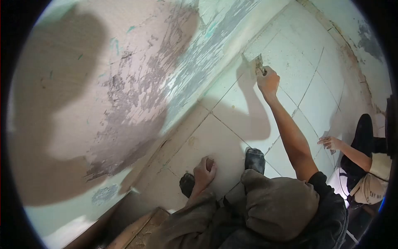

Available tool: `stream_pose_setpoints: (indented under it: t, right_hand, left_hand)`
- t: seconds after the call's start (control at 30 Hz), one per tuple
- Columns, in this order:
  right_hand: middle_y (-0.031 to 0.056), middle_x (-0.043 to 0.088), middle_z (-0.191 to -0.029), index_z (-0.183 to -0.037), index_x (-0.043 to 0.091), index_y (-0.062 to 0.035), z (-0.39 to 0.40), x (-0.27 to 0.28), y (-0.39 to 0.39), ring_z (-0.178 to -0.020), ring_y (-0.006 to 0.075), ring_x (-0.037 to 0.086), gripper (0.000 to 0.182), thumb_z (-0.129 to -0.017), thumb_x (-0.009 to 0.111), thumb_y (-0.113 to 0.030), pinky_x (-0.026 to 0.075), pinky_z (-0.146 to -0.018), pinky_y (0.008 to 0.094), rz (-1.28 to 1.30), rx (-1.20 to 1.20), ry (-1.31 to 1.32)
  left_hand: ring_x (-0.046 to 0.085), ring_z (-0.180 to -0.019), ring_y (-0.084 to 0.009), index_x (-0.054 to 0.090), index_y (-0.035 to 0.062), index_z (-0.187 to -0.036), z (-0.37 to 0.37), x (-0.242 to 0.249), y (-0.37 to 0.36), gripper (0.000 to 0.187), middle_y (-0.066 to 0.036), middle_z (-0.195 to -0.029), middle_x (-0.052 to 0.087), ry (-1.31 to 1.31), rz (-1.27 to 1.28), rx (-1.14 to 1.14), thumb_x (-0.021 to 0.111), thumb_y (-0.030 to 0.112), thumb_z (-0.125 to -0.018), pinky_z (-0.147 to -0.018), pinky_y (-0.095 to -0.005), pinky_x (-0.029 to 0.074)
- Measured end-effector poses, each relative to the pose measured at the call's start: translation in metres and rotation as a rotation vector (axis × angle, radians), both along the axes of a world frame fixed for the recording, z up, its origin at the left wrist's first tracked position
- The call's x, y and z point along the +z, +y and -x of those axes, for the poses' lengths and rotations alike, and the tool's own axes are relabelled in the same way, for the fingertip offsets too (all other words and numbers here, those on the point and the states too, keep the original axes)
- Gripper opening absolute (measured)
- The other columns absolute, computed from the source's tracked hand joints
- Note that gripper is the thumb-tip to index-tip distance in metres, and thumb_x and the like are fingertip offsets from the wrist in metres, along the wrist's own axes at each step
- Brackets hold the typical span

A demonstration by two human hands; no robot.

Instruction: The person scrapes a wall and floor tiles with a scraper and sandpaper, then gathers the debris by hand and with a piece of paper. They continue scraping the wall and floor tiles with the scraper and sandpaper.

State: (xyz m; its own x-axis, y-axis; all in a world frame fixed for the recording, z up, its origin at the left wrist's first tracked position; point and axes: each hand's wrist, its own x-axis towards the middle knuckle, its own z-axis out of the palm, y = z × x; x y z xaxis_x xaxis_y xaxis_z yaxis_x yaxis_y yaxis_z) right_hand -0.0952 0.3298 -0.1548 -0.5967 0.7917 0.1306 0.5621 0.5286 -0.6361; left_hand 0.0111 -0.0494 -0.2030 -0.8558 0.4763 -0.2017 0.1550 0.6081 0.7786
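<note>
My right hand (268, 81), on an outstretched arm, is closed round the handle of a scraper (259, 64). The scraper's dirty blade is over the pale floor tiles (232, 112), close to the foot of the wall. Near my left shoe, my left hand (204, 172) is curled closed round a small brownish object (210, 164) too unclear to name. The wall (141, 79) beside me shows rough, scraped grey and pinkish patches.
My dark shoes (254, 160) are on the tiles. At the right a co-worker in a cap (369, 189) crouches, one hand (330, 143) near the floor with a flat piece. Another wall (369, 37) borders the floor at the upper right. A brown edge (139, 228) lies bottom left.
</note>
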Motion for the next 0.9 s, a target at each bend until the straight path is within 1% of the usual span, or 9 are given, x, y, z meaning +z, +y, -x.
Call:
stream_pose_setpoints:
  t: [0.03,0.2,0.33,0.43,0.57,0.7,0.8,0.87,0.9]
  right_hand:
    - [0.0222,0.061,-0.072,-0.079,0.064,-0.0005,-0.007,0.009,-0.003,-0.069,0.0382,0.061,0.027,-0.076,0.064,-0.027,0.047,-0.06,0.0414,0.005,-0.06,0.017]
    - [0.0228,0.058,-0.075,-0.085,0.063,-0.0031,-0.069,0.017,-0.094,-0.072,0.0422,0.057,0.017,-0.072,0.058,-0.013,0.046,-0.066,0.0437,0.25,0.536,-0.189]
    - [0.0172,0.065,-0.082,-0.086,0.066,-0.0038,-0.095,-0.018,-0.038,-0.076,0.0318,0.064,0.023,-0.071,0.069,-0.022,0.049,-0.07,0.0379,0.172,0.665,-0.269]
    - [0.0174,0.066,-0.079,-0.084,0.067,-0.0032,-0.09,-0.023,0.071,-0.072,0.0312,0.065,0.027,-0.072,0.07,-0.027,0.051,-0.064,0.0411,-0.118,0.314,-0.551]
    - [0.0191,0.065,-0.078,-0.085,0.063,-0.0021,-0.081,0.014,0.134,-0.074,0.0364,0.063,0.022,-0.076,0.065,-0.021,0.05,-0.064,0.0453,-0.379,-0.106,-0.435]
    - [0.0193,0.063,-0.086,-0.087,0.061,-0.0033,-0.096,-0.005,0.088,-0.08,0.0396,0.059,0.016,-0.074,0.059,-0.013,0.047,-0.069,0.0445,-0.287,0.317,-0.205]
    - [0.0166,0.064,-0.089,-0.087,0.061,-0.0027,-0.13,-0.028,-0.004,-0.087,0.0331,0.062,0.03,-0.075,0.063,-0.03,0.047,-0.074,0.0416,0.024,0.796,-0.334]
    - [0.0175,0.064,-0.093,-0.094,0.063,-0.0034,-0.121,0.034,-0.034,-0.093,0.0301,0.061,0.036,-0.077,0.062,-0.034,0.046,-0.082,0.0411,0.429,0.839,-0.8]
    - [0.0157,0.064,-0.096,-0.101,0.065,-0.0071,-0.148,-0.022,-0.011,-0.095,0.0285,0.06,0.037,-0.077,0.062,-0.036,0.045,-0.086,0.0409,0.175,0.878,-0.671]
  left_hand:
    - [0.062,-0.074,-0.0382,0.055,0.0059,-0.106,0.001,0.001,0.0,0.034,-0.018,-0.081,0.063,-0.014,0.002,0.013,0.064,0.02,-0.077,-0.064,-0.0444,0.049]
    - [0.062,-0.074,-0.0383,0.055,0.0057,-0.104,0.002,0.003,0.002,0.032,-0.019,-0.08,0.063,0.007,-0.019,-0.014,0.064,0.019,-0.076,-0.064,-0.0437,0.049]
    - [0.061,-0.074,-0.0409,0.055,0.0046,-0.105,0.001,0.003,-0.002,0.034,-0.02,-0.082,0.063,-0.018,0.043,-0.025,0.064,0.02,-0.076,-0.064,-0.0463,0.048]
    - [0.061,-0.076,-0.0413,0.054,0.0045,-0.104,0.0,-0.003,-0.005,0.034,-0.021,-0.083,0.063,-0.01,0.058,-0.032,0.063,0.022,-0.077,-0.065,-0.0472,0.048]
    - [0.061,-0.077,-0.0413,0.054,0.0044,-0.104,0.001,0.0,-0.001,0.034,-0.021,-0.084,0.062,0.02,0.031,-0.035,0.063,0.023,-0.077,-0.066,-0.0472,0.048]
    - [0.061,-0.076,-0.0415,0.055,0.0042,-0.104,0.0,0.002,-0.001,0.034,-0.021,-0.083,0.063,0.002,0.028,-0.012,0.064,0.023,-0.076,-0.065,-0.0465,0.049]
    - [0.061,-0.076,-0.0417,0.055,0.0041,-0.102,0.0,0.004,0.003,0.033,-0.021,-0.082,0.062,0.005,0.035,0.007,0.065,0.022,-0.076,-0.065,-0.0461,0.049]
    - [0.061,-0.076,-0.0417,0.055,0.0042,-0.102,-0.001,0.002,0.0,0.033,-0.021,-0.081,0.062,-0.023,0.047,0.008,0.065,0.021,-0.075,-0.064,-0.0459,0.049]
    - [0.061,-0.075,-0.0415,0.056,0.0047,-0.102,-0.001,0.0,0.0,0.032,-0.021,-0.08,0.062,-0.012,0.022,-0.001,0.065,0.02,-0.075,-0.064,-0.0459,0.048]
